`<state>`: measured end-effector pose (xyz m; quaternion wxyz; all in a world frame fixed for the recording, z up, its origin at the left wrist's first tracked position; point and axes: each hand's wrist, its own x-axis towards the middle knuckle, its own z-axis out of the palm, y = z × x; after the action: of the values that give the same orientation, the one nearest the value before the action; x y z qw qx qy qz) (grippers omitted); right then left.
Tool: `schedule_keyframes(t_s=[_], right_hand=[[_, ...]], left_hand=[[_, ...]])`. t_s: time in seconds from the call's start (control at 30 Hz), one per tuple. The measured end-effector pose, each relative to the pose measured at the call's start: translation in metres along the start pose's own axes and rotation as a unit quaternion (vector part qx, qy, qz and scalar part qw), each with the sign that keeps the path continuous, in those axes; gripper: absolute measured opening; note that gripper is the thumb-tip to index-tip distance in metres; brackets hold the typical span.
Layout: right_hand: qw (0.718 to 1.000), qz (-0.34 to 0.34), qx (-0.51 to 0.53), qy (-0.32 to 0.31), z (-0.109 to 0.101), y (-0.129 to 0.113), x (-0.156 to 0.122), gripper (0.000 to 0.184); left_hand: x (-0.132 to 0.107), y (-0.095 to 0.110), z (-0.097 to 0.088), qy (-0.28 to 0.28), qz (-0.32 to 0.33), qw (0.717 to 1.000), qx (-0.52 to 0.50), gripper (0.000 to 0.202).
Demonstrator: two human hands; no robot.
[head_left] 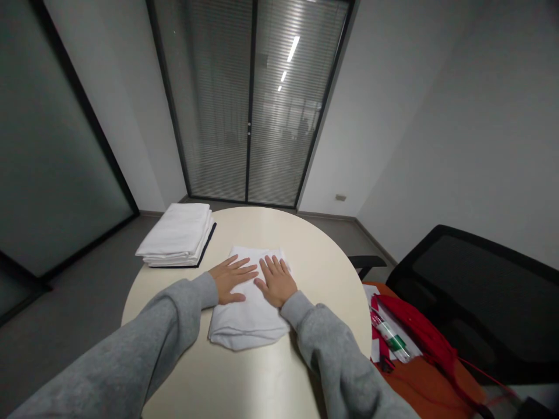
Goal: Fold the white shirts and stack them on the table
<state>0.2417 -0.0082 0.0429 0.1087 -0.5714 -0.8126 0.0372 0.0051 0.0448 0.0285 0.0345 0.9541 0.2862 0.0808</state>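
Observation:
A folded white cloth [248,323] lies on the round table in front of me, its layered edge toward me. Flat on its left side rests my left hand [231,280], fingers spread and pointing right. My right hand [276,281] lies palm down on the cloth's upper right part, fingers stretched away from me. Neither hand grips anything. Both hands hide part of the cloth's middle. Beyond my left hand, a stack of folded white cloths [179,230] sits on a thin dark flat piece [207,244] at the table's left edge.
The pale round table [332,279] stands before glass panels with blinds [279,116]. On the right, a chair with a black mesh back [476,291] and orange seat [410,384] holds a red bag [419,326] and a clear plastic bottle [393,340]. Its armrest [367,262] is near the table.

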Motion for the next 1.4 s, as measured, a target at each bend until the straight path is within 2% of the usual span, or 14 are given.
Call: schedule_keyframes(t_s=[0.1, 0.23, 0.3, 0.37, 0.5, 0.67, 0.8, 0.9, 1.0, 1.07, 1.13, 1.2, 1.3, 1.4], right_hand=[[0.997, 0.072, 0.004, -0.007, 0.023, 0.014, 0.004, 0.079], [0.994, 0.106, 0.001, 0.001, 0.032, 0.022, 0.004, 0.086], [0.994, 0.109, 0.003, 0.000, 0.031, 0.022, 0.005, 0.087], [0.994, 0.107, -0.001, 0.002, 0.031, 0.022, 0.005, 0.087], [0.996, 0.084, -0.029, 0.026, 0.034, 0.020, 0.004, 0.083], [0.995, 0.000, -0.070, 0.065, 0.036, 0.020, -0.007, 0.070], [0.995, -0.005, -0.080, 0.057, 0.037, 0.021, -0.017, 0.067], [0.995, 0.012, -0.083, 0.061, 0.039, 0.021, -0.019, 0.068], [0.994, 0.015, -0.082, 0.066, 0.039, 0.020, -0.018, 0.068], [0.994, 0.010, -0.079, 0.076, 0.035, 0.017, -0.017, 0.068], [0.993, -0.006, -0.077, 0.094, 0.029, 0.011, -0.020, 0.066], [0.990, -0.051, -0.071, 0.109, 0.022, 0.002, -0.027, 0.063], [0.985, -0.134, -0.041, 0.095, 0.017, -0.012, -0.046, 0.061], [0.988, -0.143, -0.007, 0.056, 0.021, -0.021, -0.065, 0.065]], left_hand=[[-0.011, 0.012, 0.021, 0.026, -0.101, 0.994, 0.003, 0.078], [-0.029, 0.021, 0.045, 0.032, -0.187, 0.982, 0.005, 0.084], [-0.030, 0.017, 0.043, 0.027, -0.196, 0.980, 0.003, 0.084], [-0.021, 0.009, 0.032, 0.029, -0.206, 0.978, -0.004, 0.080], [0.018, -0.012, 0.009, 0.047, -0.227, 0.973, -0.004, 0.071], [0.050, -0.037, 0.017, -0.024, -0.270, 0.961, -0.047, 0.069], [0.051, -0.042, 0.019, -0.009, -0.295, 0.954, -0.052, 0.071], [0.036, -0.019, 0.016, 0.043, -0.275, 0.960, -0.016, 0.070], [0.002, 0.028, 0.025, 0.099, -0.146, 0.984, 0.030, 0.073], [-0.024, 0.059, 0.036, 0.092, -0.069, 0.993, 0.037, 0.074], [-0.045, 0.079, 0.044, 0.086, -0.048, 0.994, 0.040, 0.074], [-0.056, 0.088, 0.045, 0.084, -0.051, 0.994, 0.039, 0.073], [-0.058, 0.090, 0.042, 0.087, -0.053, 0.994, 0.027, 0.074], [-0.056, 0.089, 0.041, 0.082, -0.060, 0.995, -0.003, 0.081]])
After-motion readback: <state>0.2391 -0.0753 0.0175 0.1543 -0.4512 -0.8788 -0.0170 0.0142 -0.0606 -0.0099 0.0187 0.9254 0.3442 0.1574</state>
